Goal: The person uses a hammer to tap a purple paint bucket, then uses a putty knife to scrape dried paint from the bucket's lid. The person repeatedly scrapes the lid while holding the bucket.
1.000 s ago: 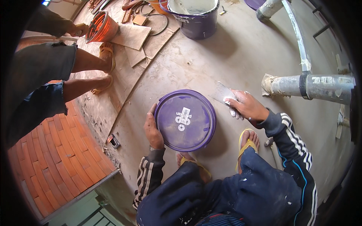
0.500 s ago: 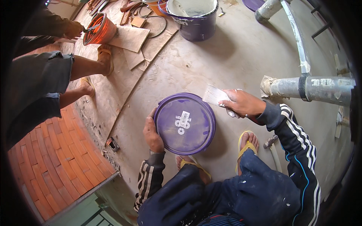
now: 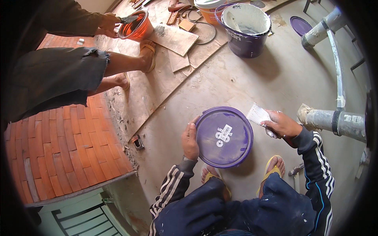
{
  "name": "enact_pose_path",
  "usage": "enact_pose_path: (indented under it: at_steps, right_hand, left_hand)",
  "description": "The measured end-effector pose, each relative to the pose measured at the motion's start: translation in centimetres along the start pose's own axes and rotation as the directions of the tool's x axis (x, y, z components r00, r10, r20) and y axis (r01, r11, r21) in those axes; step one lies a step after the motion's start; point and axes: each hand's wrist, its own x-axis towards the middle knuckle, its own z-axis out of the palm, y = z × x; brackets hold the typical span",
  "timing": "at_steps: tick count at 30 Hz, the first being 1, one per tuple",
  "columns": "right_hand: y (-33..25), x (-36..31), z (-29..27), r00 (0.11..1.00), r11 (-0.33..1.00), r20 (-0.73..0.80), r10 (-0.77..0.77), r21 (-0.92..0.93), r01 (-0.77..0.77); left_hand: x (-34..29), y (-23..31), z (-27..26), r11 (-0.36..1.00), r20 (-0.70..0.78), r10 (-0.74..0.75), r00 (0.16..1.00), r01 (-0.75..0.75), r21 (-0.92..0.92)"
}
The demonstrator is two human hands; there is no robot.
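A round purple bucket [image 3: 214, 155], closed with a purple lid, stands on the floor in front of my feet. My left hand [image 3: 190, 143] is curved against its left side, fingers along the lid's rim, gripping it. To the right of the lid, my right hand [image 3: 282, 125] is closed around the handle of a putty knife [image 3: 258, 115]. The wide blade is coated white and points up and left, close to the lid's edge. White smears show on the right fingers too. What lies inside the bucket is hidden by the lid.
Beyond stands a purple bucket [image 3: 247, 49] of white compound. At far left a co-worker's hand [image 3: 108, 24] is at an orange bucket [image 3: 138, 29]. Grey pipes [image 3: 334, 122] stick out at right. A tape measure [image 3: 137, 142] lies left, near the floor's edge, with red tiles [image 3: 71, 149] beyond.
My view has turned left, so the scene sits farther right. Both hands keep nearly the same places at the bucket; the putty knife stays in my right hand.
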Motion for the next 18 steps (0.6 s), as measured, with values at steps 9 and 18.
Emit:
enact_pose_path:
  at_steps: [9, 18]
  right_hand:
    - [-0.2, -0.3, -0.3, 0.984, 0.971, 0.07, 0.167, 0.16, -0.176]
    - [1.0, 0.0, 0.1, 1.0, 0.992, -0.001, 0.026, 0.124, -0.025]
  left_hand:
    - [0.1, 0.3, 0.3, 1.0, 0.004, 0.016, 1.0, -0.016, 0.027]
    - [0.2, -0.1, 0.3, 1.0, 0.004, 0.016, 1.0, -0.016, 0.001]
